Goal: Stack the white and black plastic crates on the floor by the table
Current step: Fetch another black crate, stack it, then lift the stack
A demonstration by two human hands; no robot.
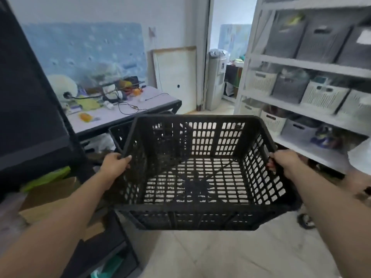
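Black slatted plastic is filling the middle of the head view: a black crate (192, 169) is hanging in the air, clear of the floor (230, 255), with its open top tipped slightly toward the camera so the gridded base is showing. The left hand (115, 163) is closing its fingers over the crate's left rim and the right hand (285, 162) is wrapping the right rim, so both are gripping the crate and neither is free. Holding it at opposite sides is probably keeping the wide, empty crate level and away from the legs while it is being carried.

Just behind the crate's far left corner, another black crate (120, 133) is peeking out, sitting low beside the table (128, 115); how it is resting is mostly hidden. That one is likely the stacking target, which would explain why the held crate is facing it with its mouth up, ready to nest or sit on top. No white crate for the task is clearly showing near the crate. Off to the crate's right, shelves (305, 63) are carrying grey and white baskets. The picture is somewhat motion-blurred, so finer detail is hard to tell.
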